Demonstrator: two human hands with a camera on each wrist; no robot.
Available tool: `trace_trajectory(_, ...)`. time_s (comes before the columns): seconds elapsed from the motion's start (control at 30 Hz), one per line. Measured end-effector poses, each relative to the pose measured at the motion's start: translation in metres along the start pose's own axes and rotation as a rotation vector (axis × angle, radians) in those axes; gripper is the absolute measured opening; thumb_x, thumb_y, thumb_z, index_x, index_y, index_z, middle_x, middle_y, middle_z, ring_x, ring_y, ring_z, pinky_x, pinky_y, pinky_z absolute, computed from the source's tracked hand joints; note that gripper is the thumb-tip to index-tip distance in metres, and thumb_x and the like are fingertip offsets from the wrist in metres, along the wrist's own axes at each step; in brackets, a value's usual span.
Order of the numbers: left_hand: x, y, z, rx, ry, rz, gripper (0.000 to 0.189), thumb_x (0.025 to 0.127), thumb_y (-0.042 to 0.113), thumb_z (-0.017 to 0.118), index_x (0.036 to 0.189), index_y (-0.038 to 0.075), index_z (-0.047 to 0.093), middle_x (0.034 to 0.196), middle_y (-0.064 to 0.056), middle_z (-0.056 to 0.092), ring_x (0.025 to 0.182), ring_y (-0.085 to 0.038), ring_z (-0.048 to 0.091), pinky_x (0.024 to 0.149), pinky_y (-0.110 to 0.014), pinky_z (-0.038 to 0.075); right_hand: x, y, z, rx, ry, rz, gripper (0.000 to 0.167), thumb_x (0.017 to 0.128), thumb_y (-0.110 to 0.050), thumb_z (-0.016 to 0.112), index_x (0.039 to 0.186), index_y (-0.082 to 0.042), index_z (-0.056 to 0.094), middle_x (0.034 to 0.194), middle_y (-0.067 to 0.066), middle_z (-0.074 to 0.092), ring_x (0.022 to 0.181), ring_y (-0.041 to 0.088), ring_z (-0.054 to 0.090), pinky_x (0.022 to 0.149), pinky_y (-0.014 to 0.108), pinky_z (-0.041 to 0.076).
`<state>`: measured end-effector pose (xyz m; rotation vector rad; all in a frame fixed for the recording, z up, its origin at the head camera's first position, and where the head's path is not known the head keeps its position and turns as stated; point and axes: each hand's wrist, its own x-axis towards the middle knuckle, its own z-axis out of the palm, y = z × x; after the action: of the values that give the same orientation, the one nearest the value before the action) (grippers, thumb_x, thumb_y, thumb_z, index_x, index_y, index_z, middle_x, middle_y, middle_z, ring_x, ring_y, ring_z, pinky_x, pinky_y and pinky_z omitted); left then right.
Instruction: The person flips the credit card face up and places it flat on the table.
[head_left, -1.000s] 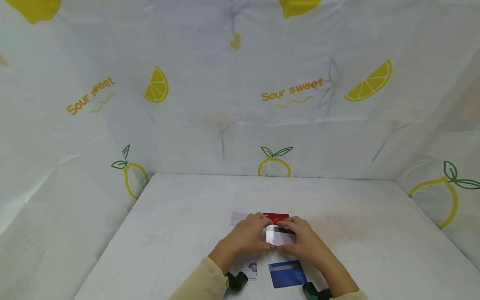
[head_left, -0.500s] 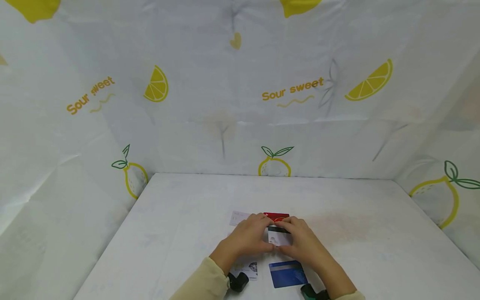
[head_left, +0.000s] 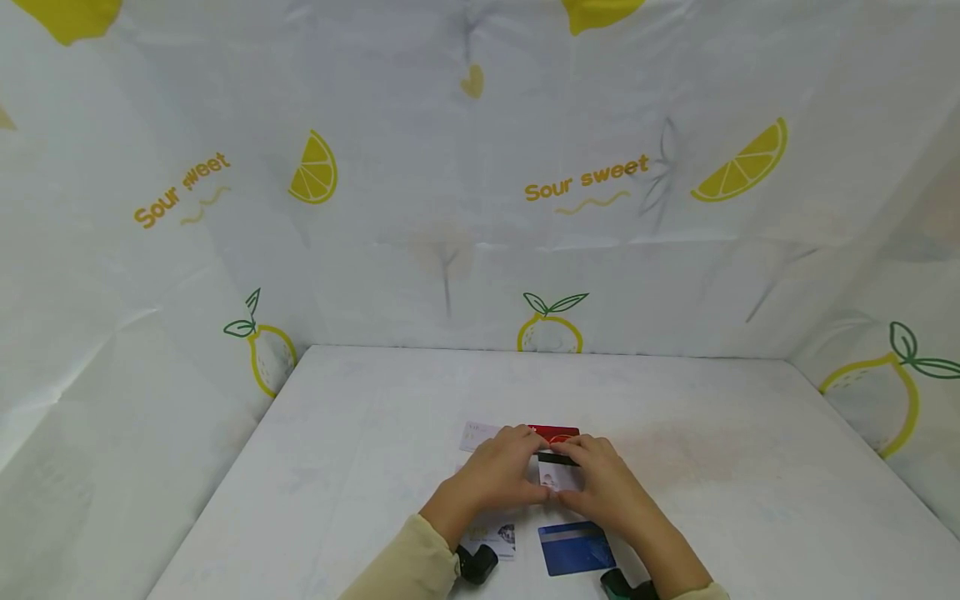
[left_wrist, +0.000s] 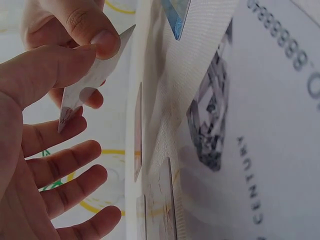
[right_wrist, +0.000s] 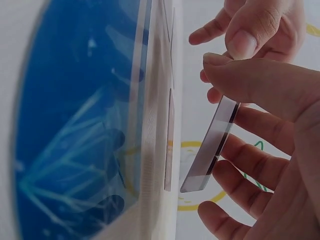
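Observation:
A white card with a black stripe [head_left: 559,477] is held above the white table between both hands. My left hand [head_left: 497,472] pinches it between thumb and index finger, while the other fingers spread apart in the left wrist view. From the other side my right hand [head_left: 609,483] pinches the same card, its thumb [right_wrist: 250,82] on the near face and fingers behind. The two thumb tips nearly meet. Just beyond the hands lie a red card [head_left: 557,432] and a pale card [head_left: 476,436], both partly covered by the hands.
Nearer the person lie a blue card [head_left: 576,550] and a white card with a diamond picture [head_left: 495,537]. Black wrist devices [head_left: 477,565] overlap that white card in the head view. A lemon-print cloth [head_left: 420,208] hangs behind the table [head_left: 360,433].
The held card has shifted slightly and turned a little, and a small print shows on it. The thumbs have come closer together. The cards on the table stay where they were.

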<state>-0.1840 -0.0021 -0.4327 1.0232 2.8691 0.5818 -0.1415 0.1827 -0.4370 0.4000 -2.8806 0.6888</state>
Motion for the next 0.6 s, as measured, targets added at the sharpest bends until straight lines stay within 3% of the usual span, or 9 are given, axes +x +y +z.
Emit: trace_trajectory(0.6,-0.0002,-0.0029,-0.0032,-0.008,0.028,0.038,0.058,0.079,0.054,0.076,0.125,0.021,0.064,0.118,0.009,0.06,0.109,-0.009,0.054,0.094,-0.028,0.048,-0.0004,-0.0013,-0.0025,0.049,-0.047,0.064,0.063,0.073,-0.032,0.086,0.13,-0.021,0.062,0.123,-0.002,0.063,0.118,0.022,0.053,0.1,0.049,0.047)
